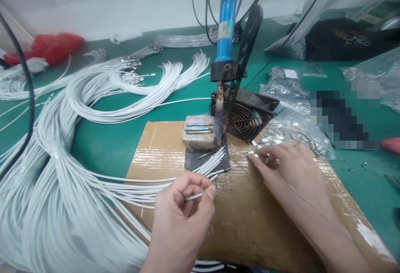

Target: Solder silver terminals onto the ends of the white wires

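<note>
My left hand [184,219] is closed, thumb and fingers pinching a white cable [194,197] near its end. Beside that hand, a bundle of white cables [140,187] runs in from the left, and several loose ends [212,162] fan out over a black plate. Over on the right, my right hand [289,173] pinches a small metal connector [250,153] between thumb and forefinger, at the edge of a scattered pile of metal connectors [281,136]. A blue-handled soldering iron [225,27] stands tip down in a clamp, its tip [219,125] beside a grey block.
The grey block [197,142] carries thin metal rods. Behind the iron stands a black fan [246,119]. A cardboard sheet [243,223] covers the green table [103,140]. Large white cable bundles [62,206] fill the left; plastic bags [286,83] lie at the right.
</note>
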Demonstrator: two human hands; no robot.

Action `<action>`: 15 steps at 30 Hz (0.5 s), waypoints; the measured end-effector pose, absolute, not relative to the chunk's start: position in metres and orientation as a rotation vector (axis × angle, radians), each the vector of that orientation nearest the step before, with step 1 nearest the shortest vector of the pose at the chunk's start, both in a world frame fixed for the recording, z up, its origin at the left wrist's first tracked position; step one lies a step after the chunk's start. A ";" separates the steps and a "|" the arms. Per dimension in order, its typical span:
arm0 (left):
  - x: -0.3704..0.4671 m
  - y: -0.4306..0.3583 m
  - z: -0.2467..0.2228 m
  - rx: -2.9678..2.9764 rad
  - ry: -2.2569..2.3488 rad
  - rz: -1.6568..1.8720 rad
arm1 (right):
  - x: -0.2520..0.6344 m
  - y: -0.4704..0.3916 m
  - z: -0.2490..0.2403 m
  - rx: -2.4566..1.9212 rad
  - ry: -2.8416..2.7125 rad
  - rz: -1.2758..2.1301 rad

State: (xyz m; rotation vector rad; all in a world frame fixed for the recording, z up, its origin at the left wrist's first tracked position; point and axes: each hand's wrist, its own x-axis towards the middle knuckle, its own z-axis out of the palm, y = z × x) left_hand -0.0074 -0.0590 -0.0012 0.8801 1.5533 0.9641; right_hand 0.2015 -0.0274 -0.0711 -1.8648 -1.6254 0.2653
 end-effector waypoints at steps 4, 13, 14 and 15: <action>-0.008 -0.058 -0.002 0.869 1.548 0.969 | 0.196 -0.034 -0.074 -1.926 -1.508 0.349; -0.005 -0.055 -0.002 0.857 1.535 0.944 | 0.157 -0.070 -0.054 -1.661 -1.193 0.889; -0.004 -0.055 -0.001 0.851 1.536 0.944 | 0.153 -0.072 -0.052 -1.607 -1.146 0.967; -0.004 -0.056 -0.001 0.849 1.537 0.946 | 0.150 -0.072 -0.050 -1.570 -1.107 1.025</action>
